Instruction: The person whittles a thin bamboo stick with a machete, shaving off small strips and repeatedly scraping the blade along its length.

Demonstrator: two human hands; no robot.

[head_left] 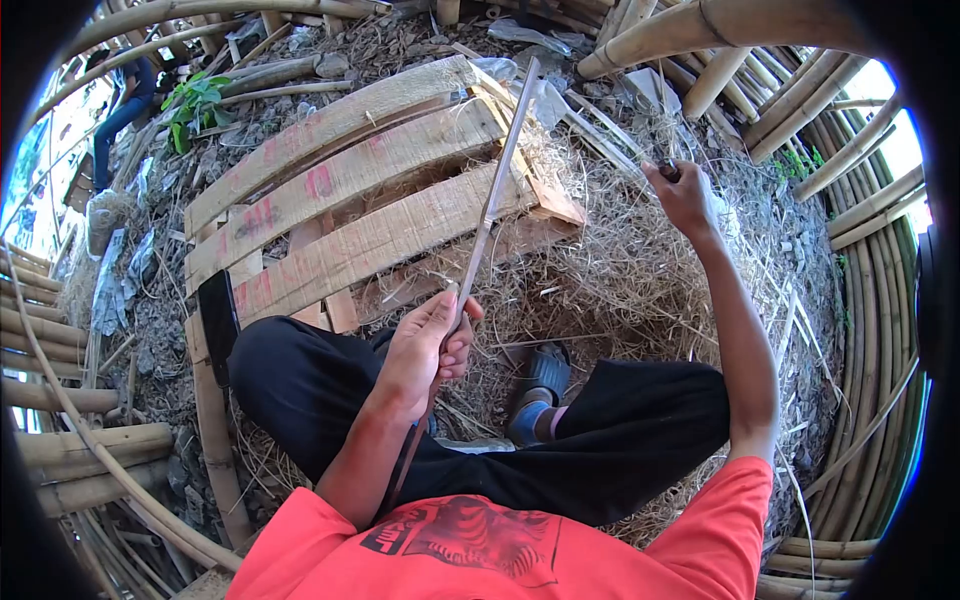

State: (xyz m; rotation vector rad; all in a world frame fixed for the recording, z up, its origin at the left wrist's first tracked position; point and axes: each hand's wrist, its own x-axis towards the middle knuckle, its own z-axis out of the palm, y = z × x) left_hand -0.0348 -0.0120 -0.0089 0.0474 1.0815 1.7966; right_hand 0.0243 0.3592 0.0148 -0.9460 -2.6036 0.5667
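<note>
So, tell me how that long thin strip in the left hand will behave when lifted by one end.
The strip is long, narrow and thin, so it will probably bend and sway at its far end rather than stay rigid. It likely weighs little: only the left hand grips it. Being flat, it should not roll if laid down.

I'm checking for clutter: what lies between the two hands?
In the head view, dry straw-like shavings cover the ground between the left hand, gripping a bamboo strip, and the raised right hand.
</note>
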